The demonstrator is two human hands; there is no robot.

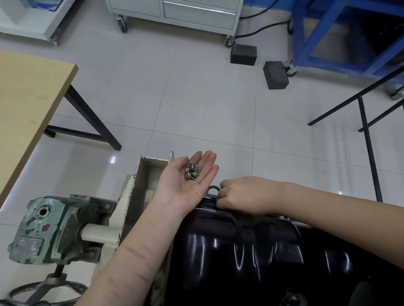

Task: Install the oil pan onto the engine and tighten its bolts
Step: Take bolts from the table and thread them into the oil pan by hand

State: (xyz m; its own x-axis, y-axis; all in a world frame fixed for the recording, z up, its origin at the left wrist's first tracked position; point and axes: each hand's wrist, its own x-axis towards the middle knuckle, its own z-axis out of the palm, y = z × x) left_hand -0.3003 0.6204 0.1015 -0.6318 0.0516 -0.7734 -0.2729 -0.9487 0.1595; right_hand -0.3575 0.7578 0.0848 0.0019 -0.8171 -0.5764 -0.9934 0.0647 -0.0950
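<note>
Two bare hands work at the far edge of one black oil pan [272,256], which sits on the engine in the lower right of the view, its glossy ribbed surface facing up. Left hand [185,178]: palm up, fingers open and extended, held just beyond the pan's far left corner. A small cluster of bolts [191,172] lies loose in this palm; roughly three or four are present, but they overlap and an exact count cannot be made. Right hand [244,193]: knuckles up, fingers curled closed at the pan's far edge, touching the flange beside one dark ring [213,190]. Whether the fingers pinch a bolt cannot be determined, as the fingertips are hidden.

One green gearbox [52,227] with one handwheel [44,290] beneath it stands left of the pan, joined to one cream bracket [129,195] of the engine stand. One wooden tabletop [16,112] occupies the left edge of the view. Two black blocks [243,54] lie on the tiled floor [200,104] well beyond the hands, near one grey drawer cabinet [175,1] and one blue frame [353,32].
</note>
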